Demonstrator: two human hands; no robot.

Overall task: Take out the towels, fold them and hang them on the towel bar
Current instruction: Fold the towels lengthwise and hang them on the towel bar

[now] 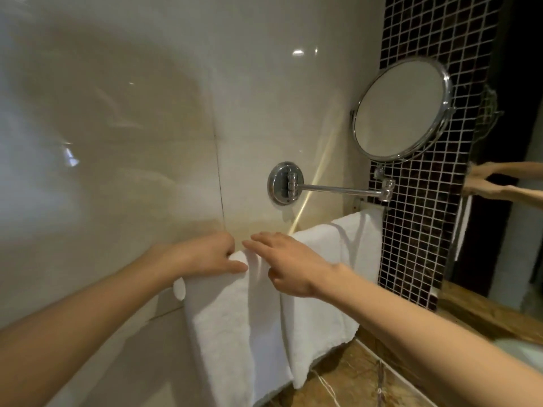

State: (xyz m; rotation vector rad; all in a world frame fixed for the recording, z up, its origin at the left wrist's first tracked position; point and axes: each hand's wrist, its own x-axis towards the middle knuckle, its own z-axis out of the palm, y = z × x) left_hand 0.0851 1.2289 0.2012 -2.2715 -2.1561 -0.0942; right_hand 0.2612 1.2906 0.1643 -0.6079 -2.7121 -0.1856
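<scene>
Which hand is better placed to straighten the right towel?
Right. The right hand is open over the top edge of the right towel, while the left hand grips the top of the left towel.

Your left hand [205, 257] and right hand [288, 262] work close against the wall [117, 142]; the gap behind cannot be judged. Above them: open wall up to the mirror arm [338, 188], jutting sideways from its round mount [285, 183]. Right: round mirror [401, 110] and mosaic tiles [417, 230] hem in the right towel [332, 274]. Below: counter [352, 377] under the hems. Left of the left towel [235, 333]: bare wall, free passage.
</scene>
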